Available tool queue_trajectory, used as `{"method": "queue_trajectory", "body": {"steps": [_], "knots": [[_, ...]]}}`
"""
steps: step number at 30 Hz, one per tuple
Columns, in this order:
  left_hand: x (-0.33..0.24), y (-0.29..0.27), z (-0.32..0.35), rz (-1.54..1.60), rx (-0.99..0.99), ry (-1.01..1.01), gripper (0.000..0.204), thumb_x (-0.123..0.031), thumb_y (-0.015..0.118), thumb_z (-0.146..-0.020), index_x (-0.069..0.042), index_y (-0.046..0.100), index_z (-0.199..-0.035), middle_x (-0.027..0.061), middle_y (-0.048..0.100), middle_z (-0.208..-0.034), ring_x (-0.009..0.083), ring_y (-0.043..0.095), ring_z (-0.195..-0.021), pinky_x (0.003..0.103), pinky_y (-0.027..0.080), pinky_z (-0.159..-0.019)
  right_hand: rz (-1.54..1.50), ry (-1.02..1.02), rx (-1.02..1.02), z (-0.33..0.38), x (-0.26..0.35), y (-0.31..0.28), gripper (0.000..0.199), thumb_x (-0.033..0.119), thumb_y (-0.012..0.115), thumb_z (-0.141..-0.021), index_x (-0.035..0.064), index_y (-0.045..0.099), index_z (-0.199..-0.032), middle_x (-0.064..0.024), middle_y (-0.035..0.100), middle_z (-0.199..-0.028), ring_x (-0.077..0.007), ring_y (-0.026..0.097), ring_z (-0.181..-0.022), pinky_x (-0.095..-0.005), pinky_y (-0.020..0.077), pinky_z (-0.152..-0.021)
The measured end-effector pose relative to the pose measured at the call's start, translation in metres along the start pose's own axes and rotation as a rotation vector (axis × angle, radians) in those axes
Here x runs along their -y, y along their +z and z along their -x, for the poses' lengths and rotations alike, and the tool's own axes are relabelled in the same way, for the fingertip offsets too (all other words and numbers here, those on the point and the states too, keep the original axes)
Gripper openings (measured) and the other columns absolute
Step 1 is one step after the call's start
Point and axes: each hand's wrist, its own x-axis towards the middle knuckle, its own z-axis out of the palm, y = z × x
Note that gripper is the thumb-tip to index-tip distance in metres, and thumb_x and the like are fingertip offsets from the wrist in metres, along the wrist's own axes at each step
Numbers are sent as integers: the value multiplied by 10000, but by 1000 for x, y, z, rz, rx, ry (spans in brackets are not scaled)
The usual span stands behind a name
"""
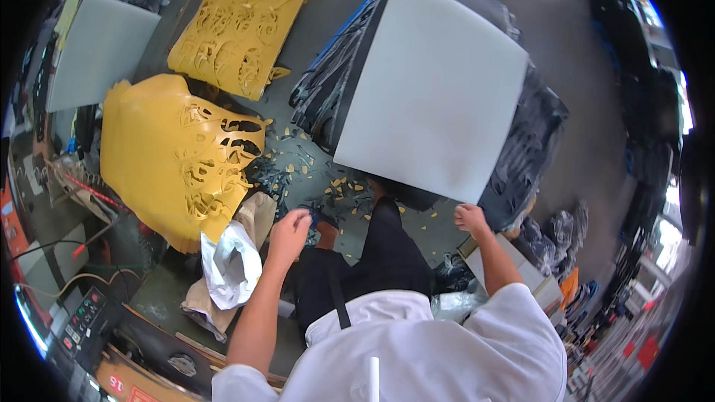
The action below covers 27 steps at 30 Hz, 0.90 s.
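Note:
My left hand (290, 232) is raised to the left of my knees with its fingers curled in; nothing shows in it. It is nearest to a crumpled silver-white bag (229, 266). My right hand (469, 217) is closed at the near right corner of a large white board (436, 85) and appears to touch it. Whether its fingers grip the edge is hidden. The board lies tilted on a tall pile of black sheets (532, 123). At the left, a yellow sheet (145, 149) with cut-out openings droops in folds.
Another perforated yellow sheet (246, 18) lies farther back. Small yellow and black scraps (339, 187) litter the floor between the piles. A second pale board (100, 52) stands far left, above a control box with buttons (83, 320). Clear plastic bags (454, 304) and boxes sit by my right side.

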Motion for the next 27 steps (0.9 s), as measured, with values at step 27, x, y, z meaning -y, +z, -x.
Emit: {"method": "queue_trajectory", "body": {"steps": [27], "knots": [[184,157,513,1039,-1749,-752,210,-165,615,-1072,-29,745,-1166,91,760,-991,157,723,-922,337,597,-831,1004,-599,647,212,115,422,208,237,693,-1025,71,720,-1147,-8,702,-849,-94,664,-688,-247,537,-560]]}}
